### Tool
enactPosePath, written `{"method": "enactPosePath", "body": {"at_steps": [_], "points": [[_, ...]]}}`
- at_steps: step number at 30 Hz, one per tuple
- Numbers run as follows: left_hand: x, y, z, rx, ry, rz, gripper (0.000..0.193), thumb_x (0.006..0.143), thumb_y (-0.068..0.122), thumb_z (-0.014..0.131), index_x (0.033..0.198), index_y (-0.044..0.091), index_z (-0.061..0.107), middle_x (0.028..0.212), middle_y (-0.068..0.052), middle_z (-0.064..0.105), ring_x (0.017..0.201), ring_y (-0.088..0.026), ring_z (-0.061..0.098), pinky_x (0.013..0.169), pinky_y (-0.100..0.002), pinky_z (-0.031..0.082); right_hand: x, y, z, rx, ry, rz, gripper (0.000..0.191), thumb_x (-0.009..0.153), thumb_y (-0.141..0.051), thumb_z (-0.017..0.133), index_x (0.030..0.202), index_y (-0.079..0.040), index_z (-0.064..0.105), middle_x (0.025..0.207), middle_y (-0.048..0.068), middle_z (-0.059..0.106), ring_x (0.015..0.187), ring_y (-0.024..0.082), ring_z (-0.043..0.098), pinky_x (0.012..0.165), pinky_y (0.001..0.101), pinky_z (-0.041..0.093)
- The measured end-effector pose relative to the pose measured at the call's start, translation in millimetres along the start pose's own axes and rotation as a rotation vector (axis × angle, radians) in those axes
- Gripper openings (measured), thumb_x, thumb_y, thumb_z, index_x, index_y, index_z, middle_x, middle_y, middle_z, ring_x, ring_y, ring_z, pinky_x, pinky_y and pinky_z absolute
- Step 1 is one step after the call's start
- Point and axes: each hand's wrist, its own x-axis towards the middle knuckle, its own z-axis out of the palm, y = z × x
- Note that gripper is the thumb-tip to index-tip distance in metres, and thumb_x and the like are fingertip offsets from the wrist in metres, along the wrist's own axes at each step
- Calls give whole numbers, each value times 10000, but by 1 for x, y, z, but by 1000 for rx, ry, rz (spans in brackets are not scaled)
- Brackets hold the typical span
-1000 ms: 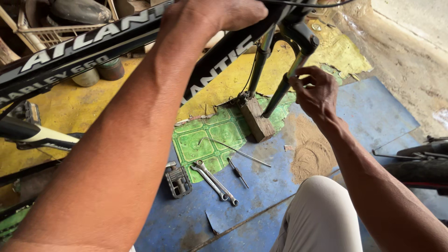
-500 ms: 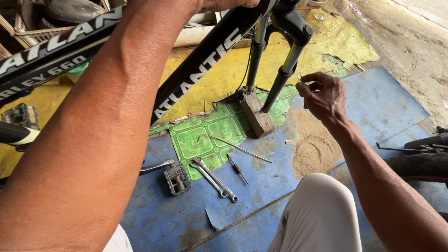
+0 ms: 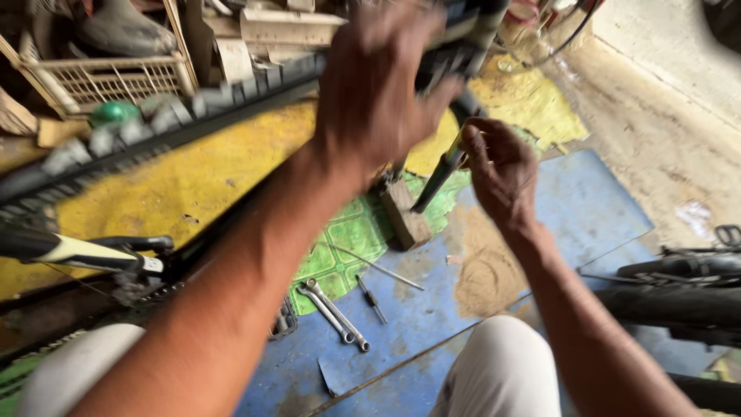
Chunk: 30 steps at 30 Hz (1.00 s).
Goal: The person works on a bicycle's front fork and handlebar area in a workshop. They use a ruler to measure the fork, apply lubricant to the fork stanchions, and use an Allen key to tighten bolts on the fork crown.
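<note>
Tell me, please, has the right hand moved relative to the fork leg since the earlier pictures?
No, hardly: the right hand stays at the fork leg just above the wooden block; the view has shifted more than the hand.

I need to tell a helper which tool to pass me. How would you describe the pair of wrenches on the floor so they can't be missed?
Start at the blue mat on the floor, then its green patterned patch. Just below that lie the two silvery wrenches, side by side and slanted. The small screwdriver to their right is thinner and dark-handled.
</note>
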Motion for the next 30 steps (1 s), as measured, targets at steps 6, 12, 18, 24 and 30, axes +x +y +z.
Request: {"method": "enactPosePath", "body": {"at_steps": [6,12,18,24,30], "points": [[16,71,-49,-12,-108,-475,402,896,168,742,1232,-32,653,1257,-209,676,1183,-359,620,1054,-462,465,-1,-108,2,-182,-8,163,486,1045,-409,537,1361,-56,643,1053,126,758,980,193,711,862,349,552],[63,114,-98,-87,-270,-836,338,929,258,693,1141,-3,673,1118,-181,709,1024,-387,636,882,-469,507,-4,-219,-27,-262,-148,274,498,1019,-429,518,1325,-59,650,1178,152,752,1060,235,719,875,376,545],[136,155,-142,-113,-303,-970,326,980,327,632,1052,19,712,1010,-165,738,965,-372,668,832,-471,524,6,-321,-72,-197,-265,299,456,1032,-384,503,1314,-54,642,1206,147,748,1072,252,738,883,375,563],[225,186,-159,-144,-351,-946,345,986,342,638,1046,12,718,1008,-167,743,954,-362,689,830,-454,539,27,-411,-134,-187,-246,414,427,1029,-357,518,1320,-72,646,1164,137,757,1054,222,752,864,364,585],[288,217,-116,-211,-401,-898,355,994,342,629,1069,6,716,1019,-177,744,966,-359,690,830,-451,535,63,-420,-207,-45,-111,413,430,1045,-342,516,1327,-40,635,1225,125,745,1079,232,733,860,351,587]]}}
